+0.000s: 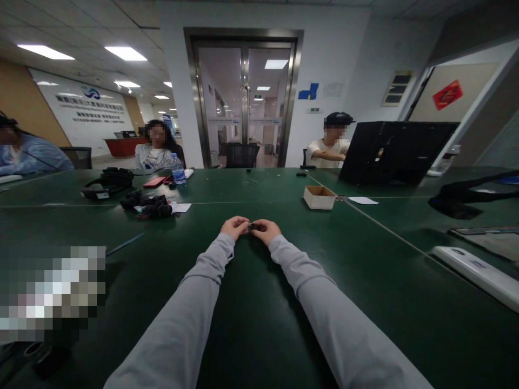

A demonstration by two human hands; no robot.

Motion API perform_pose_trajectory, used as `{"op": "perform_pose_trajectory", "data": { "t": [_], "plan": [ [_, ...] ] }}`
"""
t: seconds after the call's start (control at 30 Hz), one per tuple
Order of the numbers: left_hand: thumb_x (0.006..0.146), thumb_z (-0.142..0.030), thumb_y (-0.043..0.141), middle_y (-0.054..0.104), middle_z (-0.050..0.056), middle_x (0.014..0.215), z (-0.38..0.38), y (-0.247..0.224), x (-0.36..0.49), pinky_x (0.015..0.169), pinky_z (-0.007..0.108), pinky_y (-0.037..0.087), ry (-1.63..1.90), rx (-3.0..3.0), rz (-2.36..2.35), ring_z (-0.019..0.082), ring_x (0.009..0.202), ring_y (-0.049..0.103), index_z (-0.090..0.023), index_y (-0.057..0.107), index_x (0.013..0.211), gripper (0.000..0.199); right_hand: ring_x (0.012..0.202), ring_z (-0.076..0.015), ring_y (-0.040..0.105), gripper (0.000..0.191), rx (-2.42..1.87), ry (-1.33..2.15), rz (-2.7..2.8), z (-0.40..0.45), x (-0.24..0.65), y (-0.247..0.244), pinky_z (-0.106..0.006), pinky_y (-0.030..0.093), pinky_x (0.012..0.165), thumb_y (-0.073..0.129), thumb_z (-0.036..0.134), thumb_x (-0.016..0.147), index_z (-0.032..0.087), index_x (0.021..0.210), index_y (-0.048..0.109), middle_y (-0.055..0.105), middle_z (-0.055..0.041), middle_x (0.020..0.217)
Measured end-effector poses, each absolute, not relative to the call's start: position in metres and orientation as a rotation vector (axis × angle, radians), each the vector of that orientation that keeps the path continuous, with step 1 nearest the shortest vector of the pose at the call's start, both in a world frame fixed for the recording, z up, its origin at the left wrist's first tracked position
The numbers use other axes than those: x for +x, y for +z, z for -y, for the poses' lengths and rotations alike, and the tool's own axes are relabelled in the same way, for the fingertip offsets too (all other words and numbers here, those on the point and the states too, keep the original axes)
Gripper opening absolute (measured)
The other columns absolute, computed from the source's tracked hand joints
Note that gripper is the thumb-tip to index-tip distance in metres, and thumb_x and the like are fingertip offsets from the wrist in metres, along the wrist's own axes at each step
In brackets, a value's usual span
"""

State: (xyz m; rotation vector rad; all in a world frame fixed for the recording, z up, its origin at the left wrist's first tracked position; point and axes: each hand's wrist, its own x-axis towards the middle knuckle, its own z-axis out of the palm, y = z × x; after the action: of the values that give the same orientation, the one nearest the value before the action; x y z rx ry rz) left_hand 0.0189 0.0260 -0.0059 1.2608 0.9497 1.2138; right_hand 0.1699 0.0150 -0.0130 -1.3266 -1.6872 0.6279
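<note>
- I see an open box (pixel 318 202), its bottom hidden.
- My left hand (pixel 234 228) and right hand (pixel 266 231) pinch a dark piece (pixel 253 226).
- Bottle (pixel 177 170) stands beyond black gear (pixel 149 206).

There are two grey-sleeved hands (pixel 234 228) (pixel 266 232) and one box (pixel 319 201).

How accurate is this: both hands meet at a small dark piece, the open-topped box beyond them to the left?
Only the side is wrong: the head view shows the open-topped box beyond the left hand and the right hand, to their right.
</note>
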Motion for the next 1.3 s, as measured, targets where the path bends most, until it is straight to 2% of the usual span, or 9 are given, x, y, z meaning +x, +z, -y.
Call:
{"op": "perform_pose_trajectory", "data": {
  "t": [0.2, 0.33, 0.5, 0.63, 0.87, 1.03, 1.3],
  "plan": [
    [0.053, -0.03, 0.076, 0.062, 0.003, 0.068, -0.025, -0.009, 0.016, 0.063, 0.025, 0.053, 1.207, 1.331, -0.941, 0.011, 0.065, 0.059, -0.011, 0.062, 0.076, 0.032, 0.045, -0.0074, 0.052, 0.03, -1.266, 0.791, 1.62, -0.01, 0.168, -0.008, -0.021, 0.046, 0.047, 0.064, 0.009, 0.064, 0.015, 0.094, 0.062, 0.062, -0.0019, 0.077],
    [0.053, -0.03, 0.075, 0.061, 0.003, 0.066, -0.026, -0.011, 0.013, 0.061, 0.024, 0.053, 1.221, 1.382, -0.981, 0.011, 0.063, 0.058, -0.011, 0.062, 0.075, 0.032, 0.045, -0.0074, 0.054, 0.033, -1.219, 0.965, 1.504, -0.009, 0.168, -0.005, -0.017, 0.044, 0.041, 0.06, 0.002, 0.066, 0.012, 0.098, 0.059, 0.06, -0.0036, 0.077],
    [0.057, -0.031, 0.073, 0.061, 0.003, 0.065, -0.025, -0.011, 0.012, 0.057, 0.023, 0.053, 1.198, 1.384, -1.029, 0.01, 0.059, 0.058, -0.011, 0.062, 0.076, 0.03, 0.05, -0.0084, 0.058, 0.023, -1.074, 1.081, 1.435, -0.011, 0.173, -0.006, -0.018, 0.049, 0.047, 0.058, 0.006, 0.07, 0.012, 0.093, 0.061, 0.057, -0.001, 0.071],
    [0.059, -0.032, 0.072, 0.062, 0.002, 0.064, -0.024, -0.009, 0.013, 0.052, 0.022, 0.052, 1.216, 1.378, -1.053, 0.01, 0.055, 0.057, -0.013, 0.059, 0.081, 0.032, 0.053, -0.0096, 0.06, 0.028, -1.042, 1.139, 1.371, -0.013, 0.175, -0.008, -0.019, 0.051, 0.05, 0.061, 0.006, 0.068, 0.013, 0.095, 0.06, 0.056, -0.001, 0.075],
    [0.063, -0.033, 0.069, 0.06, 0.001, 0.054, -0.018, 0.001, 0.016, 0.045, 0.02, 0.049, 1.201, 1.326, -1.133, 0.008, 0.046, 0.055, -0.012, 0.055, 0.068, 0.025, 0.057, -0.0111, 0.061, 0.027, -1.024, 1.181, 1.372, -0.014, 0.178, -0.008, -0.022, 0.053, 0.054, 0.065, 0.007, 0.067, 0.013, 0.093, 0.061, 0.058, -0.0035, 0.081],
    [0.065, -0.034, 0.067, 0.058, 0.001, 0.05, -0.016, 0.004, 0.016, 0.041, 0.019, 0.047, 1.188, 1.347, -1.184, 0.008, 0.042, 0.052, -0.011, 0.054, 0.063, 0.026, 0.057, -0.012, 0.062, 0.03, -1.0, 1.211, 1.372, -0.016, 0.179, -0.01, -0.022, 0.054, 0.056, 0.067, 0.007, 0.065, 0.012, 0.094, 0.061, 0.057, -0.0015, 0.074],
    [0.063, -0.039, 0.068, 0.058, 0.002, 0.047, -0.021, -0.001, 0.017, 0.041, 0.02, 0.049, 1.199, 1.279, -1.222, 0.009, 0.04, 0.053, -0.011, 0.053, 0.062, 0.031, 0.06, -0.0133, 0.062, 0.036, -0.971, 1.184, 1.402, -0.014, 0.178, -0.01, -0.026, 0.054, 0.059, 0.071, 0.009, 0.058, 0.014, 0.092, 0.06, 0.059, -0.0031, 0.08]
  ]
}}
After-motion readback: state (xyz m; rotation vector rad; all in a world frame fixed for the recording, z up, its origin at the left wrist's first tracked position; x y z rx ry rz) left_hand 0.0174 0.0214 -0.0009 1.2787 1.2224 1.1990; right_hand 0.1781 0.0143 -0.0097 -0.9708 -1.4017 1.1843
